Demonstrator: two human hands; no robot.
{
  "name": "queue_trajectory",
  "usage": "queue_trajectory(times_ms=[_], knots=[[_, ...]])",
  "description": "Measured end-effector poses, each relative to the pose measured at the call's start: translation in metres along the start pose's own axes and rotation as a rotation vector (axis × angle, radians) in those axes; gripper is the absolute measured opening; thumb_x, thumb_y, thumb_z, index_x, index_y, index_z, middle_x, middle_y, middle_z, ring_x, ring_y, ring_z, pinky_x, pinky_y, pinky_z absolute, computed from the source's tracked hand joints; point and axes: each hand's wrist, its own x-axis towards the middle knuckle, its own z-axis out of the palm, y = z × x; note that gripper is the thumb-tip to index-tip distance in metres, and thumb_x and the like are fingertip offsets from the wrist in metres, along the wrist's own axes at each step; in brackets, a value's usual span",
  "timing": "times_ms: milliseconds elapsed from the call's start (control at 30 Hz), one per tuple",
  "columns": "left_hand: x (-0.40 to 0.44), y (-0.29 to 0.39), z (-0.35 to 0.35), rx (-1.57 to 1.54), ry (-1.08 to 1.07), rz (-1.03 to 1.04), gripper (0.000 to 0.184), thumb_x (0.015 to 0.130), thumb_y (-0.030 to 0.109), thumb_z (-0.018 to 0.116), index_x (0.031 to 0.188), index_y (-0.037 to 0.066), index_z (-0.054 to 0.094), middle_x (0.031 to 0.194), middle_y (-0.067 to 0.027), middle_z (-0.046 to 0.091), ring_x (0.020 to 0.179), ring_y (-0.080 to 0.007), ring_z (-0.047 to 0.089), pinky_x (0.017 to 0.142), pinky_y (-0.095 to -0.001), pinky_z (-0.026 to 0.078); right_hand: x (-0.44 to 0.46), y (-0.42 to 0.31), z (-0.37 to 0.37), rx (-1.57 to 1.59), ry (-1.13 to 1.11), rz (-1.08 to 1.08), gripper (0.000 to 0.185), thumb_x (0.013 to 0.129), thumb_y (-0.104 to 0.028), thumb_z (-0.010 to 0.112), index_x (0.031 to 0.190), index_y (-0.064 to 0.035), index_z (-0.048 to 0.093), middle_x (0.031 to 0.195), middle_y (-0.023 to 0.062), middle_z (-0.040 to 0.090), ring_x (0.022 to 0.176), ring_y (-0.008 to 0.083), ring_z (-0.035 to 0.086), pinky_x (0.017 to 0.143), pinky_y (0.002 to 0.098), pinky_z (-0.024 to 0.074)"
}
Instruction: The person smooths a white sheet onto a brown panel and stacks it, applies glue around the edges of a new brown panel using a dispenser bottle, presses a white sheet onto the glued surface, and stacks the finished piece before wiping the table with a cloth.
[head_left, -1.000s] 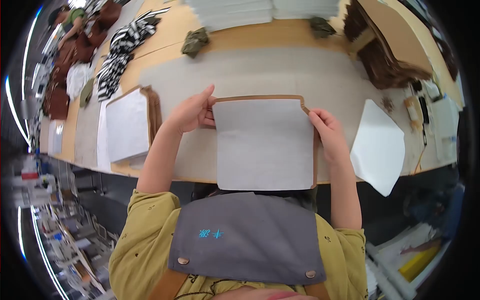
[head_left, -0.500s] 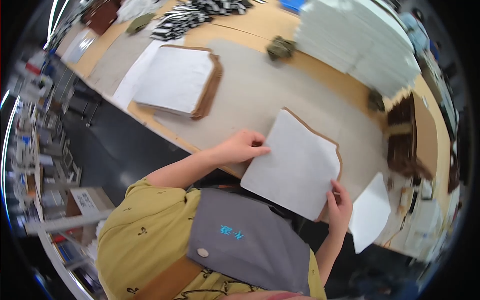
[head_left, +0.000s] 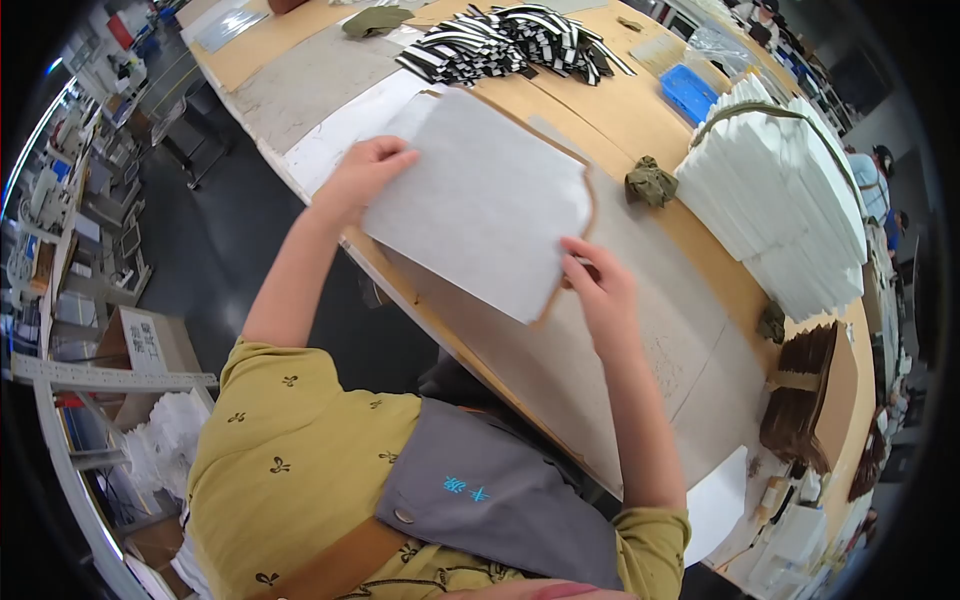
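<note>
A white sheet with a brown layer beneath it (head_left: 480,200) is stretched between my hands, over the left part of the table. Its brown edge shows along the far and right sides. At its left corner my left hand (head_left: 365,180) pinches it between thumb and fingers. My right hand (head_left: 603,290) grips the right edge, thumb and fingers closed on it. The held sheet hides most of the stack of similar pieces behind it. Whether it touches that stack, I cannot tell.
Beyond lie black-and-white striped strips (head_left: 510,45) and a blue tray (head_left: 690,92). A crumpled olive cloth (head_left: 650,182) sits near a tall white stack (head_left: 770,190). A tied brown bundle (head_left: 795,390) and a white sheet (head_left: 720,510) are at the right.
Both hands have carried the white sheet with the brown layer left and away from my body, over the place of the stack. The view has shifted too.
</note>
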Motion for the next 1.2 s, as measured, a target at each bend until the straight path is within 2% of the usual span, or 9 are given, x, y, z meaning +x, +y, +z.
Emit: queue_trajectory(times_ms=[100, 167, 267, 500, 800, 1200], knots=[[0.037, -0.025, -0.055, 0.062, 0.101, 0.005, 0.022, 0.096, 0.025, 0.069, 0.101, 0.003, 0.071, 0.086, 0.0013, 0.066, 0.078, -0.0069, 0.058, 0.07, -0.0251, 0.049, 0.046, 0.007, 0.051, 0.092, -0.089, 0.045, 0.026, 0.096, -0.011, 0.066, 0.119, -0.0011, 0.071, 0.11, 0.0063, 0.068, 0.084, 0.0118, 0.065, 0.079, 0.0273, 0.0536], [0.048, -0.024, -0.072, 0.04, 0.088, -0.015, 0.022, 0.096, 0.025, 0.069, 0.101, 0.003, 0.07, 0.087, 0.0014, 0.067, 0.078, -0.0068, 0.058, 0.071, -0.025, 0.049, 0.061, 0.01, 0.073, 0.112, -0.101, 0.071, 0.027, 0.096, -0.012, 0.066, 0.12, -0.0018, 0.071, 0.112, 0.0067, 0.069, 0.084, 0.012, 0.064, 0.08, 0.0277, 0.0535], [0.066, -0.029, -0.087, 0.04, 0.083, -0.04, 0.023, 0.097, 0.026, 0.068, 0.101, 0.004, 0.07, 0.087, 0.0016, 0.067, 0.078, -0.0066, 0.058, 0.072, -0.0247, 0.048, 0.071, 0.012, 0.092, 0.085, -0.098, 0.058, 0.027, 0.096, -0.012, 0.065, 0.121, -0.0033, 0.072, 0.112, 0.0075, 0.07, 0.091, 0.0142, 0.063, 0.086, 0.0292, 0.0522], [0.085, -0.033, -0.079, 0.172, 0.015, -0.075, 0.025, 0.096, 0.029, 0.069, 0.099, 0.004, 0.071, 0.088, 0.0016, 0.067, 0.079, -0.0063, 0.057, 0.072, -0.0246, 0.047, 0.071, 0.024, 0.088, 0.094, -0.096, 0.142, 0.028, 0.096, -0.012, 0.064, 0.122, -0.0028, 0.071, 0.112, 0.0068, 0.07, 0.094, 0.0136, 0.065, 0.087, 0.0286, 0.0526], [0.09, -0.047, -0.076, 0.158, 0.01, -0.087, 0.026, 0.094, 0.029, 0.071, 0.102, 0.005, 0.072, 0.089, 0.0021, 0.067, 0.079, -0.0069, 0.056, 0.074, -0.0236, 0.046, 0.07, 0.024, 0.087, 0.13, -0.086, 0.201, 0.029, 0.097, -0.012, 0.063, 0.123, -0.0024, 0.07, 0.11, 0.0063, 0.07, 0.09, 0.0129, 0.065, 0.085, 0.0283, 0.0529], [0.089, -0.051, -0.064, 0.19, 0.095, -0.079, 0.03, 0.092, 0.03, 0.074, 0.107, 0.005, 0.072, 0.096, -0.002, 0.07, 0.084, -0.0082, 0.061, 0.077, -0.0252, 0.049, 0.067, 0.033, 0.079, 0.132, -0.133, 0.094, 0.029, 0.101, -0.014, 0.057, 0.125, -0.0021, 0.068, 0.113, 0.008, 0.065, 0.094, 0.0152, 0.065, 0.085, 0.0296, 0.0537]])
